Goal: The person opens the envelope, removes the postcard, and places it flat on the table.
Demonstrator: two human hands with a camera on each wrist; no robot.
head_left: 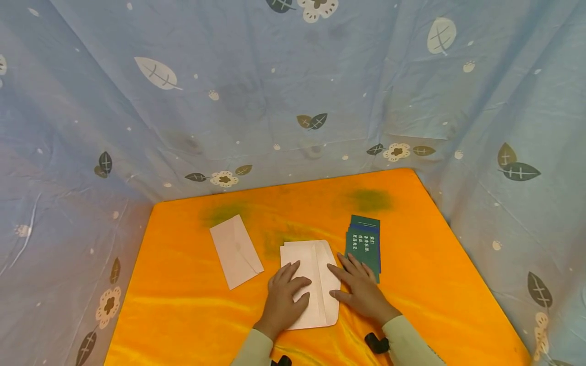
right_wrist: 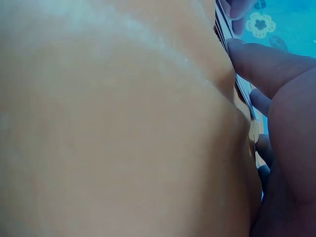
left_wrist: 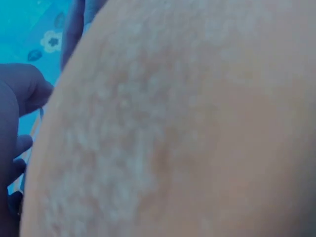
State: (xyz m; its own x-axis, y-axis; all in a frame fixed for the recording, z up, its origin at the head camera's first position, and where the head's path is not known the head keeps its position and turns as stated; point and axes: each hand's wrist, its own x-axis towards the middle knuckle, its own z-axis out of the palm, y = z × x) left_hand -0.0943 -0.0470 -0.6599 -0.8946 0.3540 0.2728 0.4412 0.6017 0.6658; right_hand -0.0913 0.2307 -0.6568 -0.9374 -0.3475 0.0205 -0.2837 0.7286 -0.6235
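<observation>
Several pale pink envelopes (head_left: 302, 254) lie stacked, with the top one's flap spread out on the right side. My left hand (head_left: 285, 301) rests on the left part of this stack, fingers pointing away and thumb toward the middle. On the opened flap, my right hand (head_left: 362, 294) touches the paper with its thumb and index finger. Its other fingers reach over the lower end of some dark green cards (head_left: 366, 243) printed with white writing. The right wrist view shows the layered edges of the envelopes (right_wrist: 242, 86) close by the thumb.
A single pink envelope (head_left: 234, 250) lies slanted on the left, its flap folded down. Orange cloth (head_left: 174, 284) covers the table. Blue curtains (head_left: 256, 91) with leaf and flower prints stand behind it and on both sides. A small black device (head_left: 377, 343) sits by the right cuff.
</observation>
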